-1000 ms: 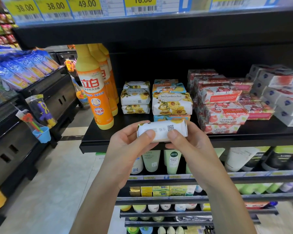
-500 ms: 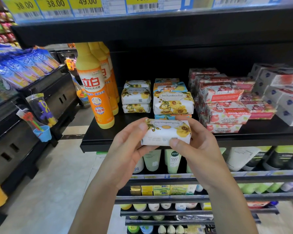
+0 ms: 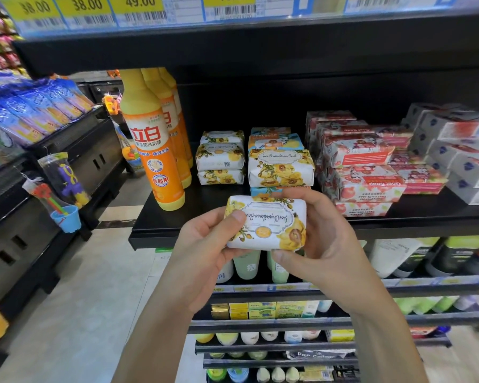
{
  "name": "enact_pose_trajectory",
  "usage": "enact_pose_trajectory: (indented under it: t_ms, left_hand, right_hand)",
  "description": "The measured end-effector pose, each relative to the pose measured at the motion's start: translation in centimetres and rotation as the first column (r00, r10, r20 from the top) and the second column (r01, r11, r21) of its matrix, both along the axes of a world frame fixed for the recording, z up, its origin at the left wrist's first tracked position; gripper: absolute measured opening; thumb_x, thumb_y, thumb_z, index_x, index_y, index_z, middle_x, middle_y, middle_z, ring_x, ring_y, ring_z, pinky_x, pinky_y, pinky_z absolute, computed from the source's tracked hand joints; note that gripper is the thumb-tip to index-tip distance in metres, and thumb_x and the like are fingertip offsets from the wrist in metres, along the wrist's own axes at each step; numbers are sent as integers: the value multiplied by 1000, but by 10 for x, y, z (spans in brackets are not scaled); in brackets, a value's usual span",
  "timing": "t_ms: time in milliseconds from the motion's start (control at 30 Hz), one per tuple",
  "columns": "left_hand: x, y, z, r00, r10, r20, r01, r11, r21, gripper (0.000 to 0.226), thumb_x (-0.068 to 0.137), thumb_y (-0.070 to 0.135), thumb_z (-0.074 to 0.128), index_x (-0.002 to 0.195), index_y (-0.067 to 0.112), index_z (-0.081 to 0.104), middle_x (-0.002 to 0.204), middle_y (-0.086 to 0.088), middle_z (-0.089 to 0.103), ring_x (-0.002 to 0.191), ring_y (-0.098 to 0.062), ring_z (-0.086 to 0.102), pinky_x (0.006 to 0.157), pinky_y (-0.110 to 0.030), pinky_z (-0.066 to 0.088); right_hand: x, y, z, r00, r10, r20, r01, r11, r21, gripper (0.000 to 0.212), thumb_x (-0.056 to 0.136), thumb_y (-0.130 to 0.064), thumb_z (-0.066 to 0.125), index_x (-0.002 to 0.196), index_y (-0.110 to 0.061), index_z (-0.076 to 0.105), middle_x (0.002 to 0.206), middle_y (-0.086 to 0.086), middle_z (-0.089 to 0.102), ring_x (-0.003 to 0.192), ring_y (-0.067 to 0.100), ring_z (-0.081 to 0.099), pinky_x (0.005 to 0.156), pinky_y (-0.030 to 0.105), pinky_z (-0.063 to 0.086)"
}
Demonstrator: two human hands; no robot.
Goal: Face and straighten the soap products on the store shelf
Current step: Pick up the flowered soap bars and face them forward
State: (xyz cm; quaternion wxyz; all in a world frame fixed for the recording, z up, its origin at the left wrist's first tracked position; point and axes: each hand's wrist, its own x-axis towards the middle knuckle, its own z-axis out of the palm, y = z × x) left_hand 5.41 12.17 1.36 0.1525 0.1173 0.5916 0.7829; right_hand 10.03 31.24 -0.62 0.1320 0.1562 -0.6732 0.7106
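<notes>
Just in front of the black shelf (image 3: 177, 225), above its front lip, a wrapped soap bar (image 3: 266, 225) is held in the air by both hands. Its white wrapper with yellow flowers faces the camera, and the script on its oval label reads upside down. The left hand (image 3: 205, 255) grips the bar's left end, thumb pressed on the front face and fingers curled behind it. The right hand (image 3: 332, 244) grips the right end, thumb under the lower edge and fingers wrapped over the top rear corner, so both sets of fingers are clamped on the bar.

On the shelf behind it stand two stacks of the same floral soap: a short stack (image 3: 220, 157) of three bars to the left, and a fuller stack (image 3: 281, 168) just beside it, whose front bar shows its label upright. Left of these stand orange detergent bottles (image 3: 150, 150) in a row running backward. Right of the floral stacks are red-and-white goat soap boxes (image 3: 365, 183), some skewed, one with its name inverted. Farther right lie grey-white boxes (image 3: 459, 150) piled at an angle. Yellow price tags (image 3: 138, 6) line the shelf edge above, and tubes (image 3: 246, 268) stand on the shelf below
</notes>
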Motion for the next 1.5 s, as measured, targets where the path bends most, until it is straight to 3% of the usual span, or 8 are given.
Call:
enact_pose_trajectory:
  t_ms: [167, 400, 633, 800, 967, 1067, 1200, 1500]
  left_hand:
    - [1, -3, -2, 999, 38, -36, -38, 999, 23, 49, 84, 24, 65, 128, 2, 65, 119, -12, 75, 112, -27, 71, 96, -40, 58]
    - [1, -3, -3, 997, 54, -52, -53, 998, 17, 50, 82, 22, 67, 129, 5, 65, 118, -12, 75, 111, -28, 72, 95, -40, 59]
    - [-2, -3, 6, 994, 35, -105, -32, 999, 28, 41, 94, 24, 68, 130, 6, 65, 120, -12, 74, 115, -28, 70, 104, -47, 52]
    - [-15, -15, 8, 926, 65, -371, -122, 984, -132, 42, 95, 49, 54, 124, 23, 69, 122, 4, 74, 118, -16, 68, 102, -37, 52]
    - [-37, -31, -10, 770, -70, -634, -429, 678, -596, 52, 91, 51, 64, 139, 31, 60, 133, 23, 61, 119, 11, 53, 103, -20, 46]
    - [-50, -38, -20, 728, -235, -645, -460, 531, -712, 63, 88, 55, 67, 144, 28, 56, 146, 15, 54, 132, 3, 47, 111, -25, 43]
    - [-57, -41, -30, 756, -288, -588, -426, 466, -775, 71, 85, 58, 70, 148, 31, 51, 156, 13, 45, 146, -1, 33, 120, -28, 29]
    - [-60, -40, -39, 728, -275, -629, -476, 457, -751, 63, 90, 51, 69, 147, 33, 51, 156, 18, 42, 134, 14, 19, 111, -14, 17]
  right_hand:
    - [6, 0, 10, 995, -88, -46, 96, 971, 217, 83, 80, 10, 80, 146, -23, 45, 147, -9, 51, 138, 21, 49, 110, 47, 46]
    - [5, -6, 22, 945, -198, -259, 320, 724, 612, 85, 79, -31, 87, 151, -34, 42, 150, -25, 36, 145, -5, 29, 110, 4, 21]
    - [-7, -2, 38, 897, -155, -413, 411, 632, 657, 69, 78, -38, 85, 141, -22, 60, 139, -11, 55, 134, 8, 47, 112, 19, 35]
    - [-13, 8, 63, 911, -175, -375, 386, 684, 619, 70, 76, -37, 88, 140, -25, 61, 138, -18, 56, 134, 3, 48, 111, 32, 43]
    - [-32, 21, 98, 911, -256, -325, 409, 677, 613, 70, 76, -39, 86, 140, -26, 60, 128, -20, 60, 118, 2, 59, 99, 33, 53]
    - [-53, 30, 120, 917, -307, -256, 397, 628, 669, 73, 76, -37, 88, 142, -25, 58, 123, -15, 64, 109, 4, 64, 95, 32, 56]
    - [-85, 41, 135, 931, -315, -185, 345, 589, 731, 73, 78, -34, 88, 144, -21, 57, 132, -8, 65, 114, 8, 64, 100, 33, 54]
    - [-130, 57, 134, 955, -289, 68, 141, 644, 752, 64, 81, -34, 86, 139, -26, 61, 124, -9, 66, 103, -2, 62, 84, 15, 48]
